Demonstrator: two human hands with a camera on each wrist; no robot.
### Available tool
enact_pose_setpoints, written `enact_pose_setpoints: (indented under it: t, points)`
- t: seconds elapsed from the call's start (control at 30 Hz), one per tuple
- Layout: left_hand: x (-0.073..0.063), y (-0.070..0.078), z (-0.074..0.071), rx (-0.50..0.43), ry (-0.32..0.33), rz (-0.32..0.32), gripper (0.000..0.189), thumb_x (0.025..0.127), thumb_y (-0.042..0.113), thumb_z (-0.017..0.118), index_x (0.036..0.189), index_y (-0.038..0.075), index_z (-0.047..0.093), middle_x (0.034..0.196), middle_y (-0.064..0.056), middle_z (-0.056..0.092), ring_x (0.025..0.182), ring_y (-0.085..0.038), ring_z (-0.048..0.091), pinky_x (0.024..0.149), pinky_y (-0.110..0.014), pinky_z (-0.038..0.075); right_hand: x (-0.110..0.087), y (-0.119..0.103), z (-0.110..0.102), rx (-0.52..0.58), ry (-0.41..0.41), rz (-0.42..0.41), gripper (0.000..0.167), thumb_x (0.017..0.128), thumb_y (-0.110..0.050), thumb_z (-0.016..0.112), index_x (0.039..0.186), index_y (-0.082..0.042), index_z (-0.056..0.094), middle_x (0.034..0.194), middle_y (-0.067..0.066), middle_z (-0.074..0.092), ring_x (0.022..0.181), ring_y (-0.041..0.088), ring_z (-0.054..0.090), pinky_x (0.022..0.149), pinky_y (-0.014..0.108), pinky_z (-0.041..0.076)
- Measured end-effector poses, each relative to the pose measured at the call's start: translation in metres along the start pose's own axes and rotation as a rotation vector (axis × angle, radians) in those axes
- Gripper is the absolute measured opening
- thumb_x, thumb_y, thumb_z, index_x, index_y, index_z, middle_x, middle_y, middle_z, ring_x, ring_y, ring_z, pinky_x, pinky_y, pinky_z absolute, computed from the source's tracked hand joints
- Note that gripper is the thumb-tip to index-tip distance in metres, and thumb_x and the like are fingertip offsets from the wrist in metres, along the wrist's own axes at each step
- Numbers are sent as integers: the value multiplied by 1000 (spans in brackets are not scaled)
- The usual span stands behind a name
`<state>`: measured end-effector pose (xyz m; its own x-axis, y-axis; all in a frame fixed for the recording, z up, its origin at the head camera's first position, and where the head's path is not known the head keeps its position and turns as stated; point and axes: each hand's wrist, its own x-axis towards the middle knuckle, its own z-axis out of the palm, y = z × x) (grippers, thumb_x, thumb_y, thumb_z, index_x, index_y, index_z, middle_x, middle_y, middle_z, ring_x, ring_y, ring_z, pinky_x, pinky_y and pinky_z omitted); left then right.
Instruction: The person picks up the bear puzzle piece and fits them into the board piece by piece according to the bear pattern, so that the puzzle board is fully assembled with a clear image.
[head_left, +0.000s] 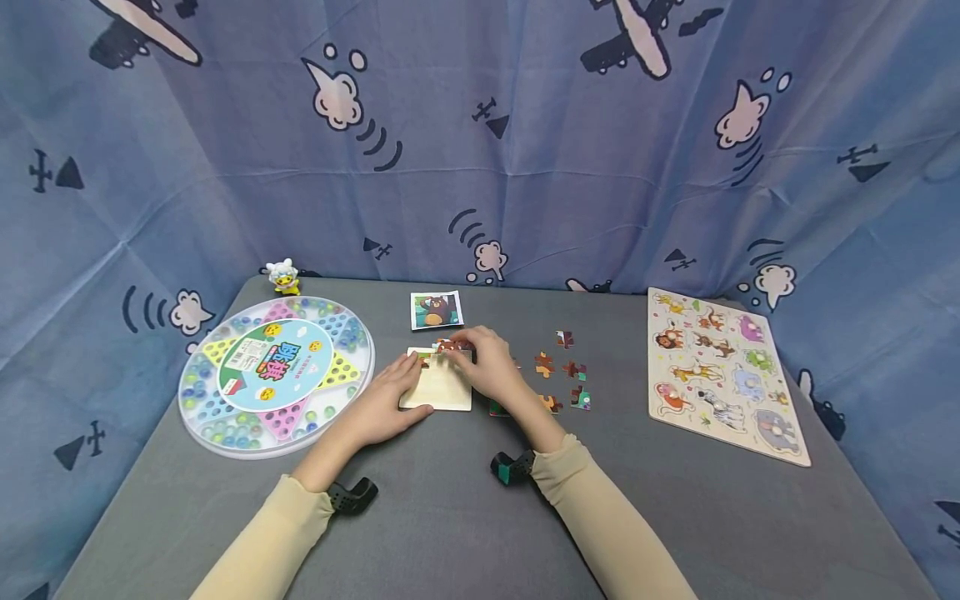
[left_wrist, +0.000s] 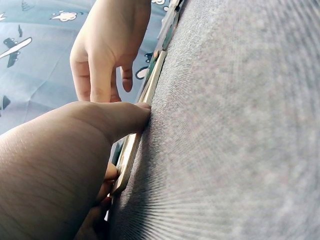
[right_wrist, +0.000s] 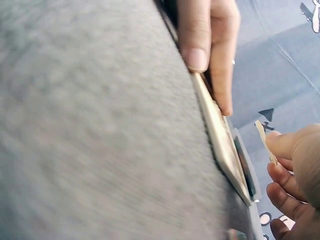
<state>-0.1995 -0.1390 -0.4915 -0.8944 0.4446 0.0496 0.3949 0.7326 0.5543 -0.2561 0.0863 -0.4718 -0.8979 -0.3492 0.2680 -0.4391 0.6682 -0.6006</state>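
Note:
A shallow wooden puzzle tray (head_left: 441, 390) lies on the grey table, with some picture pieces along its far left part. My left hand (head_left: 384, 402) holds the tray at its left side, thumb at the near edge and fingers by the far left corner. Above the tray's far side, my right hand (head_left: 491, 365) pinches a thin puzzle piece (right_wrist: 265, 142) between thumb and fingers, held off the tray in the right wrist view. Several loose pieces (head_left: 544, 364) lie to the right, some partly hidden by the right hand and forearm. Behind the tray is a bear picture card (head_left: 437, 310).
A round board of marbles (head_left: 276, 367) stands at left, and a small figurine (head_left: 283, 277) is behind it. On the right lies a wooden animal peg board (head_left: 720, 375). A patterned blue curtain (head_left: 480, 167) hangs along the table's back edge.

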Motion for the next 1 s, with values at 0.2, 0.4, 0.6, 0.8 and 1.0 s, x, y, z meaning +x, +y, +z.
enact_pose_setpoints:
  t: [0.2,0.4,0.6,0.8,1.0]
  points:
    - [0,0,0,-2,10,5,86,100,41,72,161,-7,35,173,-22,24,162,-41,19,131,-56,19,0,-1,9,-33,-29,4,27,100,-23,76,122,-5,76,115,14,72,104,30,65,92,52,47]
    - [0,1,0,-6,9,4,86,100,40,72,161,-7,35,173,-23,24,162,-41,19,131,-56,19,-2,2,13,-36,-43,4,27,99,-22,77,121,-5,77,118,14,73,108,31,65,90,50,45]
    - [0,3,-1,-10,9,3,86,100,40,72,161,-7,35,173,-23,24,162,-41,19,131,-56,19,-3,6,14,-37,-53,-15,28,100,-22,76,121,-5,78,118,15,73,110,32,64,88,49,44]
    - [0,3,-1,-11,7,-2,86,100,40,72,161,-7,35,173,-23,24,162,-40,19,132,-56,19,-3,7,17,-49,-50,-28,28,99,-22,77,121,-5,78,118,14,72,109,32,63,88,49,43]
    - [-1,2,-1,-9,-2,-9,85,101,40,71,162,-7,34,173,-22,22,162,-40,17,132,-56,18,-3,8,18,-54,-54,-42,28,100,-23,76,121,-6,78,119,13,72,111,31,62,89,50,41]
